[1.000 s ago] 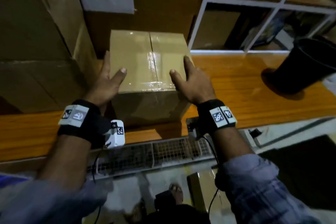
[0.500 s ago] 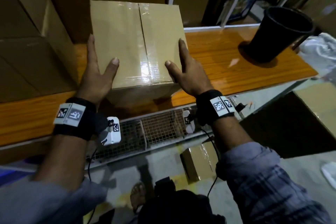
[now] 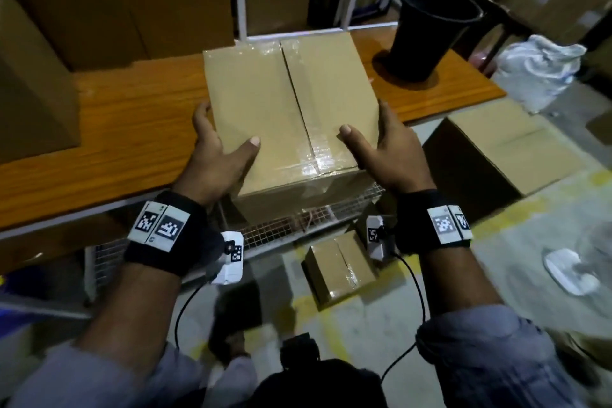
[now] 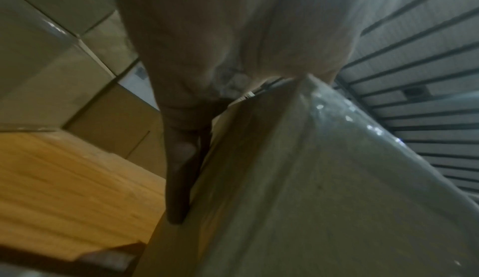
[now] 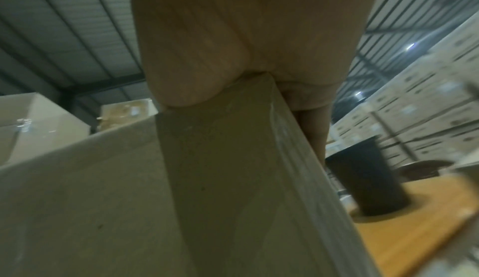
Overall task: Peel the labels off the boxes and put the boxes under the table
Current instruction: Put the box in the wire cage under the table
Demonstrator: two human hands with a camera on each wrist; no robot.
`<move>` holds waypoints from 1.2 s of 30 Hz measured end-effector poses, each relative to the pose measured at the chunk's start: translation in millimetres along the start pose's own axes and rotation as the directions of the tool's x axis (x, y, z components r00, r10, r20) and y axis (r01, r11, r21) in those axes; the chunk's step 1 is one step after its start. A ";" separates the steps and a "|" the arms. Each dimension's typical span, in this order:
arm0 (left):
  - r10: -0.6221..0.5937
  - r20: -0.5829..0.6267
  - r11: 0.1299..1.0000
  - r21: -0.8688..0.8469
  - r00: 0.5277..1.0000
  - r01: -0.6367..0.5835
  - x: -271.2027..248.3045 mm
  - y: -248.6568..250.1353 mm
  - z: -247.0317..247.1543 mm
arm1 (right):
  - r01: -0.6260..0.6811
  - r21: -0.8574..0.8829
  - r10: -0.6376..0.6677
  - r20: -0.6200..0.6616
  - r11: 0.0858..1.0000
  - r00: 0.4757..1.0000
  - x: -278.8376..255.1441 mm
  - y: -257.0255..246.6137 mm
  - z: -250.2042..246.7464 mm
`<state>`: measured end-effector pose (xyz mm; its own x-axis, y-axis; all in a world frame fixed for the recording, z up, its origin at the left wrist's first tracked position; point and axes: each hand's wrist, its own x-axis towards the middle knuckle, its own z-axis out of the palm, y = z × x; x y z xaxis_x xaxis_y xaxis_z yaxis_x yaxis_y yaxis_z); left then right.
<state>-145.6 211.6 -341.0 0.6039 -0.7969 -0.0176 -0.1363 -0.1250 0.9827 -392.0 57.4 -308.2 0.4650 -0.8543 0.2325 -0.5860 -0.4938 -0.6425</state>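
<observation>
Large cartons (image 3: 39, 83) stand at the desk's (image 3: 126, 129) left end and back edge. Left hand (image 3: 217, 156): palm against the left side of the taped cardboard box (image 3: 288, 109), thumb laid over its top face, fingers (image 4: 181, 158) extended flat down the side panel. Right hand (image 3: 385, 149): mirrors this on the right side, thumb on top, fingers straight along the wall. Both hands clamp the box by pressure; no curl round an edge is visible.

Change noted: a second ago the box sat back on the desk; it now overhangs the front edge, drawn toward the person and apparently lifted. No label shows on its visible faces, so I judge peeling finished and stowing under way.

Clearance: a wire mesh panel (image 3: 291, 225) runs below the front edge. A small box (image 3: 337, 265) lies on the floor directly beneath; a larger carton (image 3: 503, 149) sits on the floor off the right end. A black bin (image 3: 430, 33) stands near the desk's right back corner, apart from the box.
</observation>
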 end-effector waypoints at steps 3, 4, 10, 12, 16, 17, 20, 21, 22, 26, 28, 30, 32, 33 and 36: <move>-0.117 0.048 0.993 -0.020 0.992 0.118 -9.5 -4.6 30.6 | -0.058 -0.026 0.059 0.017 0.998 0.998 -23.3 27.7 -17.4; -0.141 0.050 0.990 -0.014 0.989 0.142 -12.3 -4.6 40.0 | -0.091 -0.023 0.091 0.026 0.996 0.996 -28.6 37.0 -19.8; -0.175 0.080 0.964 0.215 0.981 0.154 -9.6 1.2 91.6 | -0.255 0.097 0.258 -0.015 0.962 0.966 -53.3 75.2 -26.7; -0.174 0.112 0.955 0.262 0.978 0.140 -4.8 6.4 102.9 | -0.288 0.101 0.294 -0.046 0.952 0.955 -56.0 86.3 -30.5; -0.209 0.241 0.926 0.361 0.948 0.112 0.8 19.4 121.8 | -0.328 0.105 0.336 -0.082 0.939 0.938 -61.8 107.5 -42.5; -0.218 0.267 0.911 0.400 0.939 0.098 0.4 21.2 127.0 | -0.334 0.110 0.344 -0.087 0.936 0.935 -64.5 111.4 -46.0; -0.208 0.325 0.852 0.524 0.922 0.007 -1.3 22.2 144.7 | -0.349 0.121 0.361 -0.095 0.929 0.928 -75.2 122.6 -56.7; -0.211 0.334 0.838 0.545 0.919 -0.006 -1.3 19.8 149.8 | -0.345 0.127 0.358 -0.092 0.930 0.929 -78.4 125.7 -58.8; -0.222 0.342 0.831 0.557 0.913 -0.006 -0.8 16.0 154.5 | -0.342 0.126 0.354 -0.089 0.931 0.931 -81.5 129.0 -60.9; -0.296 0.383 0.825 0.564 0.875 0.032 3.5 -8.4 170.5 | -0.355 0.074 0.358 -0.025 0.932 0.933 -89.9 148.4 -66.8; -0.329 0.406 0.839 0.540 0.853 0.067 6.4 -26.4 178.9 | -0.326 -0.004 0.326 0.062 0.945 0.943 -91.6 159.6 -66.8; -0.355 0.414 0.850 0.516 0.838 0.105 7.0 -48.4 188.6 | -0.302 -0.116 0.316 0.142 0.946 0.938 -88.9 176.4 -61.4; -0.386 0.387 0.843 0.516 0.837 0.151 5.3 -69.6 196.8 | -0.297 -0.182 0.329 0.179 0.937 0.927 -83.8 196.1 -47.8; -0.410 0.366 0.833 0.524 0.835 0.179 3.2 -82.0 202.7 | -0.293 -0.216 0.336 0.200 0.931 0.920 -81.9 209.3 -39.3; -0.450 0.319 0.822 0.512 0.834 0.248 -4.3 -117.1 218.3 | -0.295 -0.293 0.369 0.246 0.910 0.896 -79.5 244.0 -12.1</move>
<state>-303.7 100.6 -496.2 0.3143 -0.7969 -0.5160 -0.3643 -0.6031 0.7096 -579.9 2.9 -474.6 0.3635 -0.9079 -0.2087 -0.8643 -0.2451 -0.4393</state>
